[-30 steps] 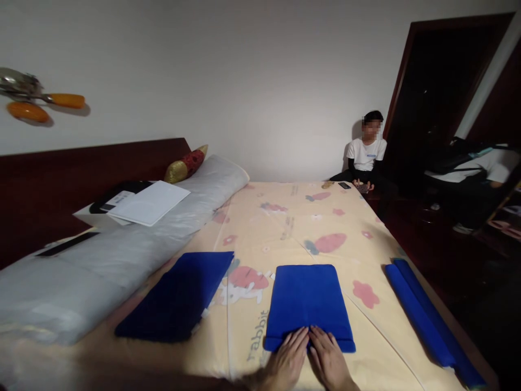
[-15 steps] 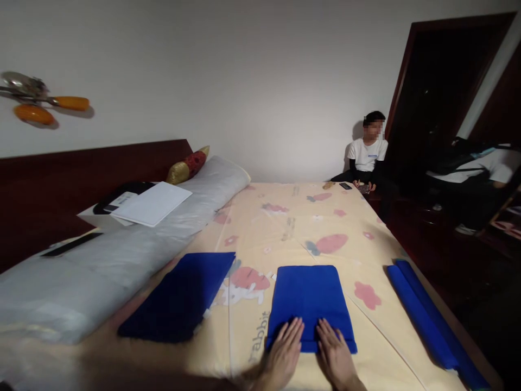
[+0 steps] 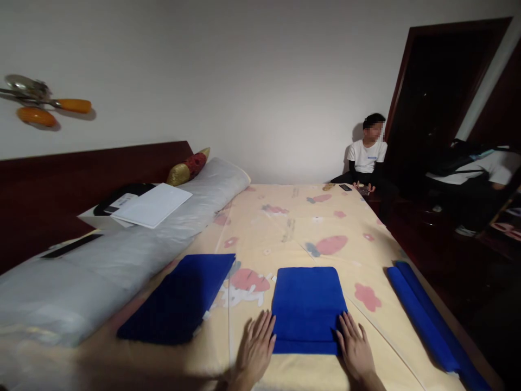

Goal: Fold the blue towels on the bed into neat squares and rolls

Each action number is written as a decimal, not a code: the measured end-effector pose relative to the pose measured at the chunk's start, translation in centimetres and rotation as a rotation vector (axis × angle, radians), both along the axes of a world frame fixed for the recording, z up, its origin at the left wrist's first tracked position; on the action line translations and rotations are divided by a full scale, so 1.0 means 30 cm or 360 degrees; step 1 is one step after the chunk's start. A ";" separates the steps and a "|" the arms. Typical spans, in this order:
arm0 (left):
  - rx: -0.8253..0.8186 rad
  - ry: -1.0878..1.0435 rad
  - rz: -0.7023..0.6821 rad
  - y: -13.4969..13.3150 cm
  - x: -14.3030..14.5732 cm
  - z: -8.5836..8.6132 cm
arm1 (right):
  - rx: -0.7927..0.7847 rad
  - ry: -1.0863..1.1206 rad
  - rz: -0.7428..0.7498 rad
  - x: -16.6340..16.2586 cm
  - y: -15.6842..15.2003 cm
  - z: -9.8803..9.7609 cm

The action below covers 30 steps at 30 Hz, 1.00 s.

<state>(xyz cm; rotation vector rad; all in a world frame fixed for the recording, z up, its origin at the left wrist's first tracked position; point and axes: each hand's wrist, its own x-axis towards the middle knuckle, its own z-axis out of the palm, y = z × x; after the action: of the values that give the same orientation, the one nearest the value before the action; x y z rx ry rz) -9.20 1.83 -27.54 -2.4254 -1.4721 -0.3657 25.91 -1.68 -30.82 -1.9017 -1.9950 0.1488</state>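
Note:
A blue towel-like cloth (image 3: 307, 304) lies folded into a flat rectangle on the bed, with a narrow folded band along its near edge. My left hand (image 3: 257, 346) rests flat at the cloth's lower left side, fingertips against the edge. At the lower right side, my right hand (image 3: 355, 343) lies with fingers spread, their tips touching the border. Neither hand holds anything. To the left lies a second folded blue cloth (image 3: 179, 301), darker in shadow. Two rolled blue cloths (image 3: 423, 317) lie side by side along the bed's right edge.
The patterned bedsheet (image 3: 252, 233) spreads under the cloths. A long grey pillow (image 3: 134, 271) lines the left, bearing a white sheet (image 3: 154, 205). A phone (image 3: 345, 187) lies at the far edge, near a seated person (image 3: 368, 157). Another person (image 3: 480, 168) bends at the right.
Both hands have moved outward, from the near part of the middle cloth to its left and right sides. The cloths have stayed in place.

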 end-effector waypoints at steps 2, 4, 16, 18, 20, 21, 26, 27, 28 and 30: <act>-0.0028 -0.0013 -0.0153 -0.014 0.054 0.021 | 0.0004 0.0065 0.0177 -0.058 0.000 0.026; -0.0105 -0.0045 -0.0345 -0.025 0.140 0.025 | -0.0075 0.0135 0.0460 -0.139 0.010 0.057; -0.0011 -0.0032 -0.0027 0.053 0.058 -0.034 | -0.0074 0.0001 0.0019 0.014 0.087 -0.023; 0.0056 0.0014 -0.0002 0.055 -0.012 -0.020 | 0.0011 -0.0058 0.0009 0.078 0.071 -0.030; 0.0067 0.0058 -0.0090 0.045 -0.051 -0.005 | 0.0087 -0.0106 0.0133 0.107 0.043 -0.020; 0.0044 0.0084 -0.0161 0.034 -0.058 0.002 | 0.0117 -0.0128 0.0237 0.111 0.025 -0.011; -0.0257 0.0241 -0.0586 -0.047 -0.023 -0.004 | 0.0152 -0.0173 0.0849 0.102 -0.058 0.005; -0.0309 0.0255 -0.0616 -0.062 -0.013 -0.012 | 0.0151 -0.0177 0.0922 0.104 -0.069 0.000; -0.0346 0.0264 -0.0620 -0.074 -0.007 -0.019 | 0.0161 -0.0186 0.0966 0.108 -0.077 -0.006; -0.0383 0.0271 -0.0585 -0.089 0.000 -0.034 | 0.0221 -0.0219 0.0978 0.116 -0.087 -0.016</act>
<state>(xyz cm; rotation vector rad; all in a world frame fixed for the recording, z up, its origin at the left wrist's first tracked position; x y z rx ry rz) -9.21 -0.85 -28.54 -2.8414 -1.0499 -0.0518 29.40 -4.30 -31.30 -1.1925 -2.5508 0.0381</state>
